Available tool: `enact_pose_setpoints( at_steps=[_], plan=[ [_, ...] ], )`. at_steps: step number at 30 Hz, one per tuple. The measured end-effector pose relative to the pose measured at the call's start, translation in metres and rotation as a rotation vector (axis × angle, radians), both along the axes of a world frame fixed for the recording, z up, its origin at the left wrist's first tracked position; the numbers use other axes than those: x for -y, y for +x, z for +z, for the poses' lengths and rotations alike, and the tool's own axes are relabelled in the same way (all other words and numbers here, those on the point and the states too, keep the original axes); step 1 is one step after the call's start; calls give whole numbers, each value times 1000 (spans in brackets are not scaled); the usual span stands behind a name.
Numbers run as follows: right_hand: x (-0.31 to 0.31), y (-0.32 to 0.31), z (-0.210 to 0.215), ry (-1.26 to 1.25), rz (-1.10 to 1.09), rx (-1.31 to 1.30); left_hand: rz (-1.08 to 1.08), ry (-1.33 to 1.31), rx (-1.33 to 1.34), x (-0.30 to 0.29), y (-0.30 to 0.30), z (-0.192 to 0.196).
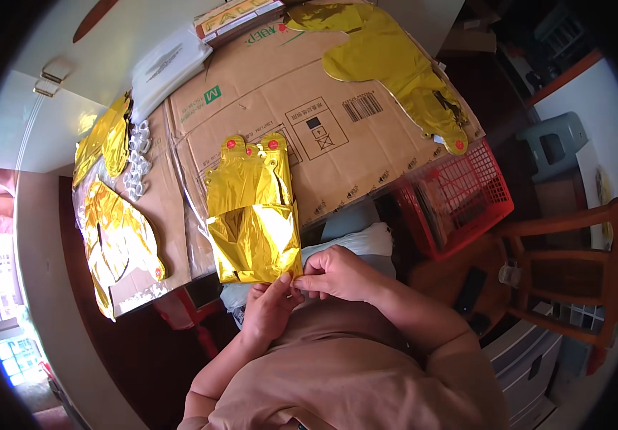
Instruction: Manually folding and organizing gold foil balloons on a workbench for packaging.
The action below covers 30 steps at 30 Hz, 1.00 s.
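Note:
A folded gold foil balloon lies flat on the cardboard in front of me, with red dots on the tabs at its far end. Its near edge hangs slightly past the cardboard toward my body. My left hand is closed at the near right corner, thumb on top of the foil. From the right, my right hand pinches the same corner, its fingertips close to my left thumb. Whatever small part lies between the fingertips is too small to tell.
Flattened cardboard covers the table. Gold foil pieces lie at left, far left and far right. Small whitish clear pieces and plastic bags sit left. A red crate and wooden chair stand right.

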State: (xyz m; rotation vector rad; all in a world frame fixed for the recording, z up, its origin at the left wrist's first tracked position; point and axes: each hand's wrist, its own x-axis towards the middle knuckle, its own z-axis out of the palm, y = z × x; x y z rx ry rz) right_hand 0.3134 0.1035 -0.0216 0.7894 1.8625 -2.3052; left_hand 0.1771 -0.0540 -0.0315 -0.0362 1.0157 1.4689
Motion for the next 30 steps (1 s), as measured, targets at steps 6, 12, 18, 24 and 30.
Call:
enact_pose_setpoints(
  at_steps=[6, 12, 18, 24, 30],
  plan=[
    [-1, 0, -1, -28, -34, -12, 5, -31, -52, -2, 3, -5],
    [-4, 0, -13, 143, -51, -64, -22, -34, -76, 1, 2, -9],
    [-3, -2, -11, 123, -52, -64, -59, -33, -57, 0, 0, -6],
    [-3, -6, -18, 52, -118, -43, -28, -10, 10, 0, 1, -4],
    [-4, -14, -11, 37, -197, -55, -81, 24, 49, 4, -3, -6]
  ],
)
